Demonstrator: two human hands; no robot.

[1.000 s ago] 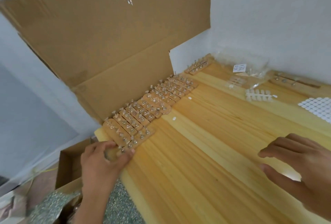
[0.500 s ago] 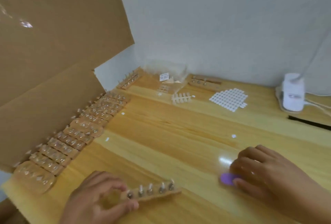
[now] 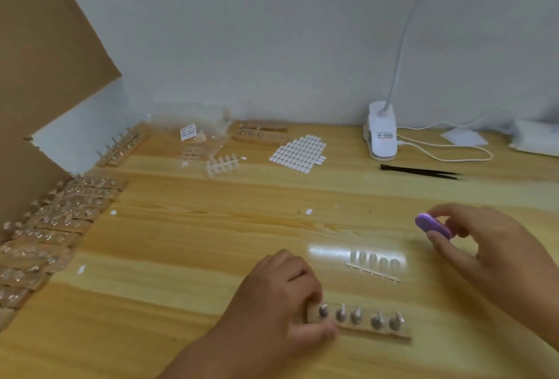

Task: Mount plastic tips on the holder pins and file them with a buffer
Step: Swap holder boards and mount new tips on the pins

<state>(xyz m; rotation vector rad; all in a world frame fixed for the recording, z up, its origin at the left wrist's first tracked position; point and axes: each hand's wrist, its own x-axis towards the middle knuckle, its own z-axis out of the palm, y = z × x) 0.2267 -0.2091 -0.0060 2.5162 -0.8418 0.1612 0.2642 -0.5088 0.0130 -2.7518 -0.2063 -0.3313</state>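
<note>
Holder [image 3: 364, 329] pinched by left fingers [image 3: 313, 292]; buffer [image 3: 430, 225] between right fingers [image 3: 446, 209].

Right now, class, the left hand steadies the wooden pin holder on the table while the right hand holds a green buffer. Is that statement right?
Not quite. The head view shows that the buffer is purple, not green. The rest stands: the left hand grips the wooden pin holder at its left end on the table, and the right hand pinches the buffer.
</note>
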